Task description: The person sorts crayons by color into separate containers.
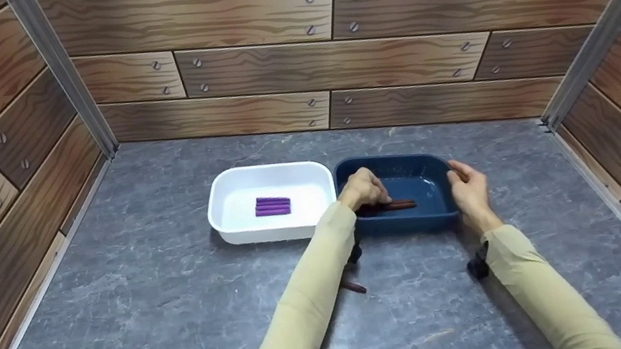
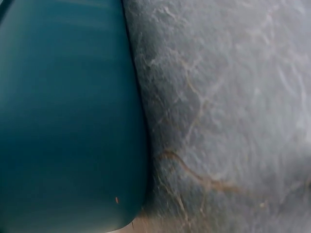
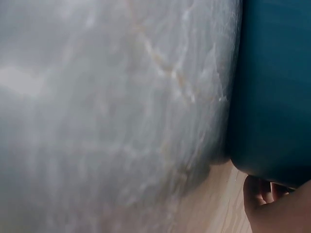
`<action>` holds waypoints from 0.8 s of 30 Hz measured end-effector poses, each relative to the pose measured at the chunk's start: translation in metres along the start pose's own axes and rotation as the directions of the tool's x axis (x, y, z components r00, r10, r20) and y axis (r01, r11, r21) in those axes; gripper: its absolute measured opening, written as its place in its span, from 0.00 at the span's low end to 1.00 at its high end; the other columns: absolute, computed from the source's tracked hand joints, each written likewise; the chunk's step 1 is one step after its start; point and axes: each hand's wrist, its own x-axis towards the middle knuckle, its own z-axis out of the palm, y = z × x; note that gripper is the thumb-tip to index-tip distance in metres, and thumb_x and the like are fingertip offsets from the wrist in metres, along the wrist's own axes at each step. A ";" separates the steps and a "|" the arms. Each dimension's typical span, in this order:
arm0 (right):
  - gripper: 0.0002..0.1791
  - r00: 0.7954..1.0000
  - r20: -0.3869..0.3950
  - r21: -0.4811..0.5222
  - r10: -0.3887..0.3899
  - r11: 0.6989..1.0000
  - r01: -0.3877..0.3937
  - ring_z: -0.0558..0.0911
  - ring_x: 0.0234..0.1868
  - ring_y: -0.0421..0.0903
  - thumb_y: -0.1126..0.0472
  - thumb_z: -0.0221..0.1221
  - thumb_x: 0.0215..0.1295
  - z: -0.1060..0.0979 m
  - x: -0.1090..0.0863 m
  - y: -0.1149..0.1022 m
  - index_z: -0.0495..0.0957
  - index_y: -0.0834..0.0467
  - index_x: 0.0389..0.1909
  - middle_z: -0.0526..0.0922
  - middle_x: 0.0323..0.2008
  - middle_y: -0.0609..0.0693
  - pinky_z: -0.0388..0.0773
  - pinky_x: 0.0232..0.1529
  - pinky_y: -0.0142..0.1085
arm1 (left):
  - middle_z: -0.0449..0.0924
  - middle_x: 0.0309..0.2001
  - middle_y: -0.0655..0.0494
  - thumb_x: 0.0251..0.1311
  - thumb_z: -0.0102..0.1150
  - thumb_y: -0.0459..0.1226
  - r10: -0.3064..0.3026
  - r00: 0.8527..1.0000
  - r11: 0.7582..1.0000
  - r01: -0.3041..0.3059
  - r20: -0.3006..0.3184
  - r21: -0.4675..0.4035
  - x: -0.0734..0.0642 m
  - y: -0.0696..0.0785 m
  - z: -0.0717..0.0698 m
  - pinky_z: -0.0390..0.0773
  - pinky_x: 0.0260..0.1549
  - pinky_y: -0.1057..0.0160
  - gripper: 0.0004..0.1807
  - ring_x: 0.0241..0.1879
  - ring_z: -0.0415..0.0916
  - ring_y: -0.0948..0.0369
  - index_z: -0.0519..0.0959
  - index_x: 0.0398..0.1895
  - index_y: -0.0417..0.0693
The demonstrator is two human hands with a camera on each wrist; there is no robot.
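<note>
My left hand (image 1: 365,188) reaches over the near left part of a dark blue tray (image 1: 416,221), fingers curled down and pinching at brown sticks (image 1: 404,204) that lie on its floor. Part of those sticks is hidden under the hand. On the other side, my right hand (image 1: 470,187) grips the tray's right end, thumb and fingers at the rim. The right wrist view shows curled fingers (image 3: 252,194) against the tray's blue wall (image 3: 277,87). In the left wrist view the tray's outer wall (image 2: 68,107) fills the left part, and no left fingers appear.
Close beside the blue tray stands a white tray (image 1: 270,234) with several purple sticks (image 1: 273,206) side by side inside. Another brown stick (image 1: 354,286) lies on the grey marbled table (image 1: 184,316), partly behind the left sleeve. Wood-patterned panels (image 1: 269,63) enclose the back and sides.
</note>
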 end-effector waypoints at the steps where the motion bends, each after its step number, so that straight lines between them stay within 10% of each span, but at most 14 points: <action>1: 0.25 1.000 0.001 0.006 0.000 1.000 0.000 0.66 0.70 0.53 0.62 0.42 0.78 0.000 0.000 0.000 0.62 0.60 0.73 0.66 0.71 0.60 0.65 0.68 0.44 | 0.88 0.29 0.54 0.46 0.76 0.30 0.008 1.000 1.000 -0.008 0.000 -0.015 0.000 0.000 0.000 0.74 0.21 0.73 0.04 0.17 0.73 0.69 0.89 0.26 0.44; 16: 0.24 1.000 -0.026 0.012 -0.009 1.000 0.010 0.68 0.68 0.53 0.63 0.43 0.77 0.002 0.002 0.000 0.64 0.61 0.71 0.69 0.69 0.61 0.66 0.67 0.43 | 0.88 0.37 0.46 0.54 0.70 0.30 0.160 0.987 0.957 -0.146 0.034 -0.249 -0.014 0.007 -0.014 0.84 0.41 0.53 0.08 0.41 0.84 0.44 0.87 0.38 0.37; 24: 0.24 1.000 -0.019 -0.011 0.000 1.000 0.000 0.68 0.68 0.53 0.62 0.42 0.78 0.001 0.001 -0.001 0.63 0.60 0.72 0.68 0.69 0.60 0.66 0.67 0.44 | 0.87 0.38 0.49 0.56 0.69 0.31 0.220 0.976 0.938 -0.212 -0.004 -0.275 -0.030 0.004 -0.024 0.83 0.42 0.54 0.11 0.36 0.84 0.54 0.87 0.42 0.40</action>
